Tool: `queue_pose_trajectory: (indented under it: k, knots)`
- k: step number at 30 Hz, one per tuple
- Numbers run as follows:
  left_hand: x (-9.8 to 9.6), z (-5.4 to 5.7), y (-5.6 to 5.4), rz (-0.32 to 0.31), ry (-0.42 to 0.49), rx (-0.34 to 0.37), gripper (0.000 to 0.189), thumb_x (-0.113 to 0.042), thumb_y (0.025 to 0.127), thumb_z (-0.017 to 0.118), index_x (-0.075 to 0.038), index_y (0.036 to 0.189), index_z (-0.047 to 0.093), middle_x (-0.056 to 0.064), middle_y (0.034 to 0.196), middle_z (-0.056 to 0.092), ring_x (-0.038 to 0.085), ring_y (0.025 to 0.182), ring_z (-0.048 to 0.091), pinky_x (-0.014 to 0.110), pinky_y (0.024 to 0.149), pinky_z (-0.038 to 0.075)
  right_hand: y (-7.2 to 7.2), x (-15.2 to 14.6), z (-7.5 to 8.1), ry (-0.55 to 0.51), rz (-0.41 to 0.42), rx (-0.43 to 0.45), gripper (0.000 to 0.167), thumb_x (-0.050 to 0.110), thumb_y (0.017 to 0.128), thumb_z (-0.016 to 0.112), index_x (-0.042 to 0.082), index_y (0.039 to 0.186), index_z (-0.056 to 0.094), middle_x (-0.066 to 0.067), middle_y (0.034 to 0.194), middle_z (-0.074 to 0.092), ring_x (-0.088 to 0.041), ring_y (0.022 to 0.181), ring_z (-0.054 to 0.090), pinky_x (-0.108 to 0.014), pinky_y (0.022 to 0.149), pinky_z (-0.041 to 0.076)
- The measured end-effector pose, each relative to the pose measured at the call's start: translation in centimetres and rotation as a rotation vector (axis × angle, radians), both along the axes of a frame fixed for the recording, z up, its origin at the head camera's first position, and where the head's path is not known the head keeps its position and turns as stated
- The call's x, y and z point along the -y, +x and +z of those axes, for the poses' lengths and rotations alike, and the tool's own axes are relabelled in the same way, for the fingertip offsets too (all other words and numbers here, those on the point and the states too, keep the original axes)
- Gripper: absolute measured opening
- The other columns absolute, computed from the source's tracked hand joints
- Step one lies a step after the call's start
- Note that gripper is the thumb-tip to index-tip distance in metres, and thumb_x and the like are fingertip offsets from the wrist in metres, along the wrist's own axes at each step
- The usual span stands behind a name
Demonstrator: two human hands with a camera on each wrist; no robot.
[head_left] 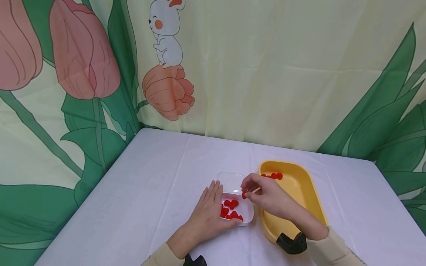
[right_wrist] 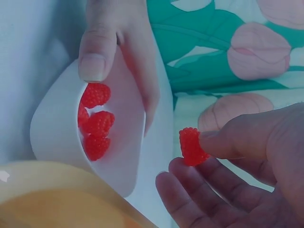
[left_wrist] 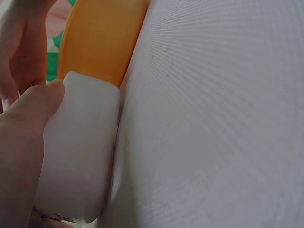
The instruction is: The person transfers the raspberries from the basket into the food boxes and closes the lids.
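Note:
A small white plastic box (head_left: 247,212) holds several red raspberries (head_left: 234,214). My left hand (head_left: 209,210) rests against the box with its fingers straight along the left side. Its thumb (right_wrist: 95,59) lies over the near rim in the right wrist view. Above the box's right side, my right hand (head_left: 271,197) pinches one raspberry (right_wrist: 191,146) between thumb and fingers. A clear lid (head_left: 229,181) stands open behind the box. From the left wrist view I see the box's outer wall (left_wrist: 83,147), but its contents are hidden.
Right of the box stands a yellow tray (head_left: 297,184) with several more raspberries (head_left: 274,176) at its far left corner. My right forearm passes over it. A white cloth (head_left: 166,207) covers the table, and a printed curtain (head_left: 266,74) hangs behind.

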State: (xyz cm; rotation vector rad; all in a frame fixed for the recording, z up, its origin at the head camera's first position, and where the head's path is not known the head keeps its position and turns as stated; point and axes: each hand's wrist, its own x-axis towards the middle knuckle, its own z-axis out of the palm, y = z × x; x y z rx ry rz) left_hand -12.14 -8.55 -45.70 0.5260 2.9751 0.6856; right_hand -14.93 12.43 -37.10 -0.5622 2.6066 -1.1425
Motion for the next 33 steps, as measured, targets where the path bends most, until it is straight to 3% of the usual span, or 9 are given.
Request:
queue_pose_trajectory:
  k: [33]
  knots:
    - [0.1,-0.1,0.2,-0.008,-0.001,-0.015,0.110,-0.072,0.074,0.067,-0.007,0.154,0.029,0.011,0.162,0.029,0.031,0.153,0.021,0.054,0.121,0.027,0.2,2.1,-1.4,0.076,0.071,0.067,0.019,0.002,0.088,0.070,0.012,0.103,0.066,-0.001,0.098,0.070,-0.015,0.090,0.062,-0.027,0.079,0.060]
